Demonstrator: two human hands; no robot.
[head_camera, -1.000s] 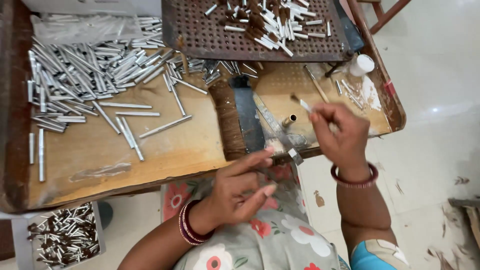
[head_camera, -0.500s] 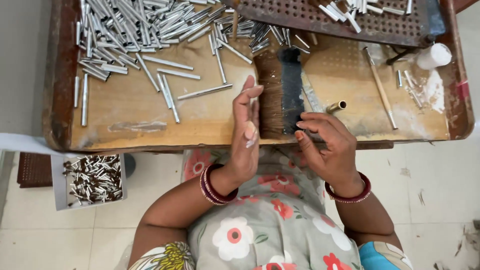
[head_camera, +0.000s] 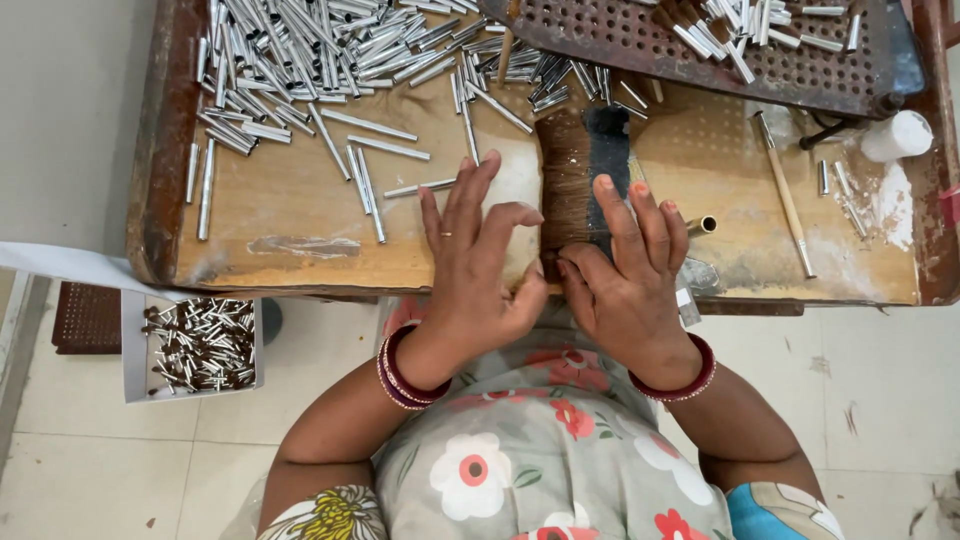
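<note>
A flat bundle of brown bristles (head_camera: 566, 175) with a dark band at its far end lies on the wooden work tray (head_camera: 300, 245). My right hand (head_camera: 628, 285) rests on the bundle's right side, fingers laid over it and thumb pressed against its near end. My left hand (head_camera: 478, 265) lies just left of the bundle with fingers spread on a pale patch of the tray, its index finger bent and its thumb at the bundle's near end. Both wrists wear red bangles.
A heap of silver metal tubes (head_camera: 300, 50) covers the tray's far left. A perforated board (head_camera: 700, 40) with more tubes lies at the far right. A wooden stick (head_camera: 785, 195), brass ferrule (head_camera: 702, 225), white bottle (head_camera: 895, 135) sit right. A box of pieces (head_camera: 200, 345) stands on the floor.
My right hand came down from holding a small piece in the air and now lies on the bristles. My left hand turned from edge-on to flat with spread fingers.
</note>
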